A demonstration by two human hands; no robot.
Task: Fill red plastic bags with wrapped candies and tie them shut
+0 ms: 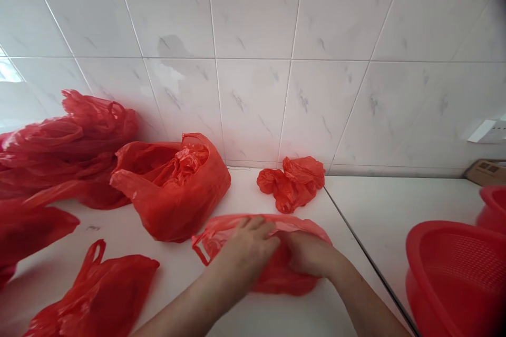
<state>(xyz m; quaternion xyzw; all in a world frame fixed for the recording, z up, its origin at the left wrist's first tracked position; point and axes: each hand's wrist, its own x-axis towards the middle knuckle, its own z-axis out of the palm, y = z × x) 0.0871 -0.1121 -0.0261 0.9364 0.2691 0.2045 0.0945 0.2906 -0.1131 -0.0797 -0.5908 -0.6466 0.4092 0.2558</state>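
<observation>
A red plastic bag (292, 287) lies on the white tabletop in front of me, its mouth spread and one handle loop sticking out to the left. My left hand (253, 239) is closed over the bag's upper edge, fingers curled on the film. From the right, my right hand (306, 253) reaches into the mouth of the same bag; its fingers are hidden by the plastic and slightly blurred. Just behind sits a crumpled red bag (294, 184). To the left stands a bulging open red bag (177, 195) with more crumpled plastic inside.
A large heap of red bags (67, 152) fills the far left, with another red bag (103, 289) nearer me. Red plastic baskets (430, 242) stand at the right, past a seam in the tabletop. A cardboard box (486, 172) rests by the tiled wall (253, 100).
</observation>
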